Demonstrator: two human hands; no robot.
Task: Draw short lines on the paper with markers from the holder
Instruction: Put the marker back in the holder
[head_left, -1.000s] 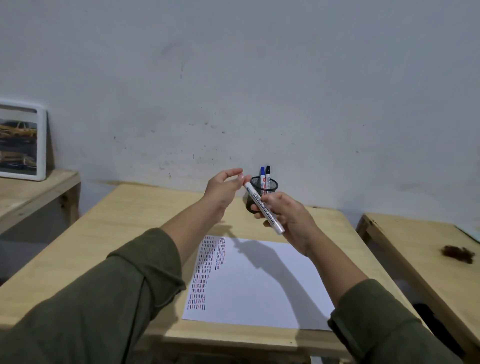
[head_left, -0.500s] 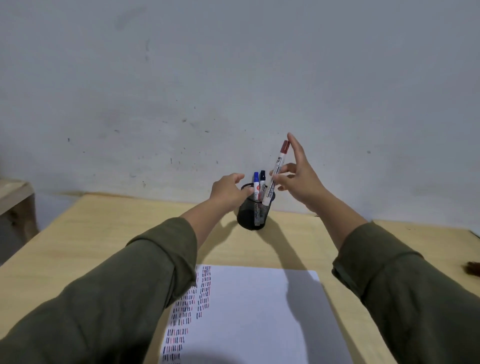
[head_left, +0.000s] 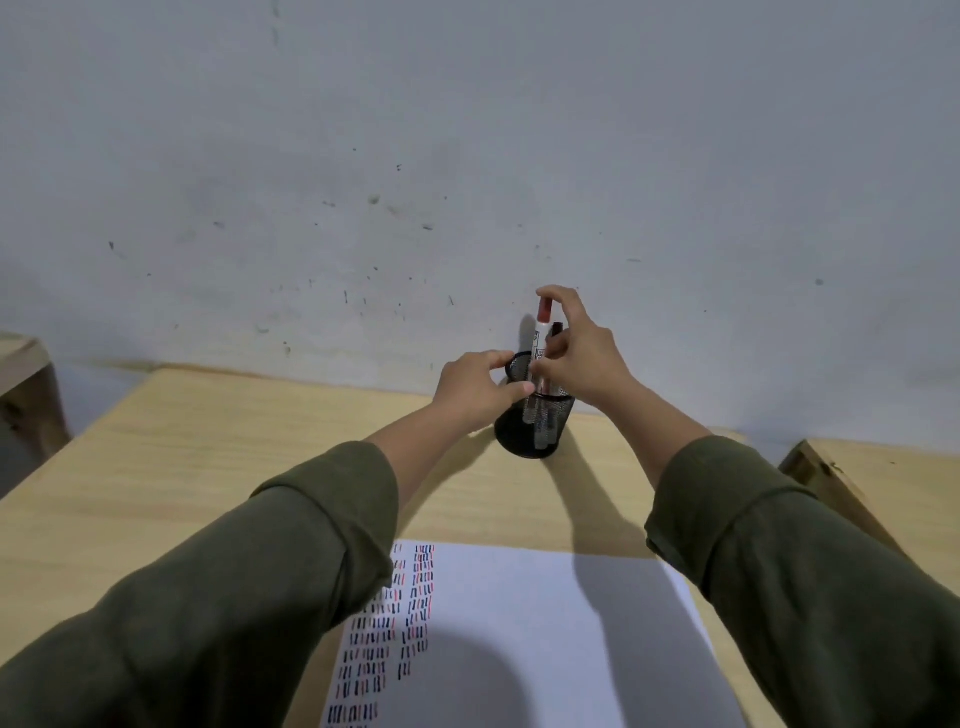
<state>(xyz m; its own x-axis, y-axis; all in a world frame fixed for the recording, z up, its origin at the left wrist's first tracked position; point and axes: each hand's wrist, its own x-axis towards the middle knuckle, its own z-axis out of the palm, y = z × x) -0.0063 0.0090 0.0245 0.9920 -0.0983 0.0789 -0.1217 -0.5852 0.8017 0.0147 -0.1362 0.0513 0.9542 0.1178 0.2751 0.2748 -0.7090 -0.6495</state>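
Plain study or classroom-type room. Scuffed, bare grey-white plaster wall (head_left: 467, 156) behind a light wooden desk (head_left: 208, 457); similar pale wooden tables at left (head_left: 21, 358) and right (head_left: 883, 478).

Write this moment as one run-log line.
right hand: lowering red-capped marker into mesh holder | left hand: steadying holder rim | paper: partly lined

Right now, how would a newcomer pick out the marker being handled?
On the wooden table, near the wall, stands a black mesh holder. The red-capped marker rises tallest from it, pinched by the right hand; its neighbour has a dark cap.
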